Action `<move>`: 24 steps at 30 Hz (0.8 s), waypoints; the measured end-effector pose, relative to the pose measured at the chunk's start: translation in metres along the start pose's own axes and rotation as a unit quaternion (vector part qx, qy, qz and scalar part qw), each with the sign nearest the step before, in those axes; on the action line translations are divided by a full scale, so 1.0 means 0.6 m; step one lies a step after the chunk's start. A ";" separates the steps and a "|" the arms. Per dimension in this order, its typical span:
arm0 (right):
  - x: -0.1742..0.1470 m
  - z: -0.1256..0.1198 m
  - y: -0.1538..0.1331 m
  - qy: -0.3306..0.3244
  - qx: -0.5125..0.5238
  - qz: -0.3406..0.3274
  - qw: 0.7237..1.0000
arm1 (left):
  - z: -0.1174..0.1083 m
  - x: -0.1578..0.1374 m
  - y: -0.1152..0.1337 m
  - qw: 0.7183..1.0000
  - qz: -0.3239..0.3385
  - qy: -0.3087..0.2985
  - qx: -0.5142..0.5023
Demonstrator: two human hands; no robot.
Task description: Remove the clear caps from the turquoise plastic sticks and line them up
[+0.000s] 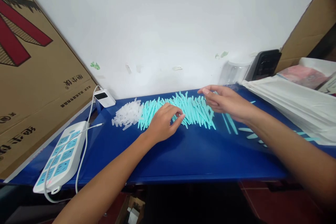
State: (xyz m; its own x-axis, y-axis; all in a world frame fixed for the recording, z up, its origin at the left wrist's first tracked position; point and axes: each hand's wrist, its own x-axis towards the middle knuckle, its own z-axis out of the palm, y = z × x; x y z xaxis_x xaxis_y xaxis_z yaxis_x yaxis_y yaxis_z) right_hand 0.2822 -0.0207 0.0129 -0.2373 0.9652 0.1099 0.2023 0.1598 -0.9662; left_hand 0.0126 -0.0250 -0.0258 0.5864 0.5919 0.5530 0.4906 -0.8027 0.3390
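My left hand (166,123) is over the front of a wide pile of slim teal plastic sticks (151,110). Its fingers curl in and the thumb tip meets the index finger; anything pinched there is too small or hidden to make out. Above the pile's right end is my right hand (223,102), slightly blurred, with the thumb close against the bent fingers. Whether it holds something I cannot tell from this view. Left of the teal pile, a heap of small translucent white plastic pieces (128,112) touches it. Several loose teal sticks (232,124) lie below my right hand.
On the blue tabletop (183,161), a white power strip (61,154) with a cable lies left. A small white device (105,98) stands by the wall. Cardboard (47,77) rises at left. White sheets (294,105), a clear container (233,71) and a black object (265,63) are right.
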 end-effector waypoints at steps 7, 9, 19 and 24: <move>-0.021 0.062 -0.018 -0.022 0.233 -0.088 0.968 | 0.025 -0.001 0.056 0.973 -0.075 -0.095 -0.199; -0.026 0.079 -0.019 -0.031 0.264 -0.094 0.959 | 0.029 0.001 0.070 0.959 -0.086 -0.126 -0.241; -0.042 0.100 -0.001 -0.084 0.217 -0.024 0.972 | 0.039 0.000 0.071 0.891 -0.149 -0.174 -0.393; -0.041 0.095 0.001 -0.074 0.114 -0.030 0.990 | 0.041 -0.002 0.055 0.902 -0.189 -0.106 -0.374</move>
State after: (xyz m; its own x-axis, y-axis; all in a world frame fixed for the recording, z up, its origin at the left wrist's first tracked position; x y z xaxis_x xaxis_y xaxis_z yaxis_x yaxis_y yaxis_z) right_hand 0.2339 -0.0564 -0.0035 -0.3830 0.9115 0.1499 -0.0323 0.1490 -0.9883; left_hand 0.0439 -0.0503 -0.0344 0.6174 0.7704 0.1592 0.1566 -0.3187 0.9348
